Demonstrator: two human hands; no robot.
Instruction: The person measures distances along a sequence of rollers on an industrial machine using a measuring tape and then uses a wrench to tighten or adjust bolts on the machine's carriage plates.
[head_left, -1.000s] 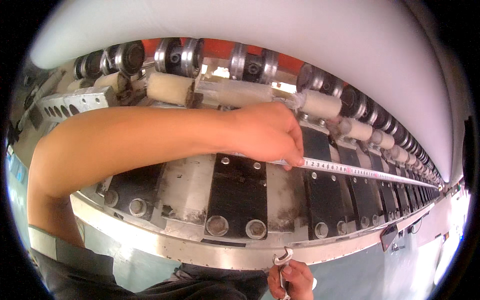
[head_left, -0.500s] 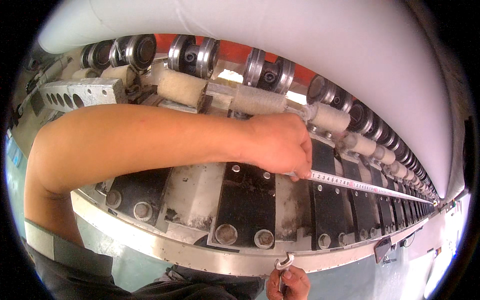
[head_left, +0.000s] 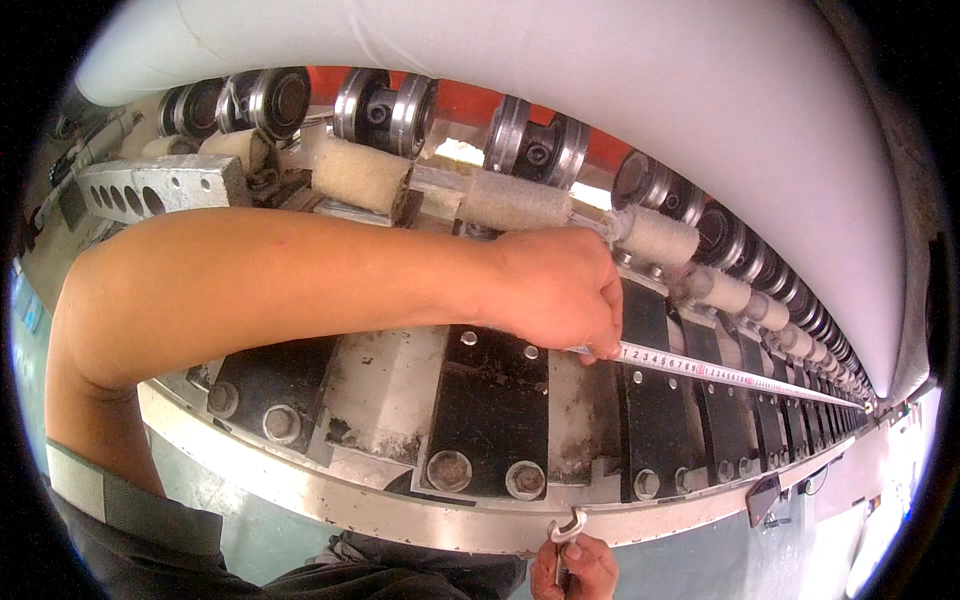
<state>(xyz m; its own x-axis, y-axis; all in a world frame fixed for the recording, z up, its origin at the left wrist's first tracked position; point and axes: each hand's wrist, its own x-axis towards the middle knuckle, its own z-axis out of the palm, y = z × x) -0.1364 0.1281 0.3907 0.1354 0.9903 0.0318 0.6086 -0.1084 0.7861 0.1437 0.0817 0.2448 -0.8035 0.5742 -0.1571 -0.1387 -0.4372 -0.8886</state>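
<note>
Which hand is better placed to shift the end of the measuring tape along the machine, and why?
The left hand. It already pinches the white steel measuring tape against the black metal plates, while the right hand sits below the frame gripping a silver open-ended spanner.

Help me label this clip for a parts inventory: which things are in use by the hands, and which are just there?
In use:
- left hand pinning the tape measure on the machine bed
- right hand gripping a small metal wrench

Just there:
- fuzzy rollers
- grooved wheels
- black bolted plates
- white sheet
</note>
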